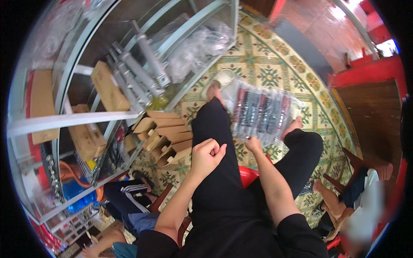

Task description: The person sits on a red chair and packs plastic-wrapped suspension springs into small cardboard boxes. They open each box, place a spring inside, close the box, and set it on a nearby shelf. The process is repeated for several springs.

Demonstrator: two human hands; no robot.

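My left hand (208, 155) is curled into a fist above my left thigh, its thumb to the right; nothing shows in it. My right hand (253, 144) is closed between my knees, at the near edge of a row of coil-spring shock absorbers (260, 112). Whether its fingers pinch the wrapping, I cannot tell. The shock absorbers have red and black springs, are wrapped in clear plastic (232, 95) and lie side by side on the floor between my feet.
Several open cardboard boxes (165, 136) stand left of my left leg. A glass-and-metal cabinet (73, 122) beyond them holds metal fork tubes (140, 71) and plastic wrap. Other people sit behind me on both sides, one near a blue jug (79, 195). I sit on a red stool (248, 175).
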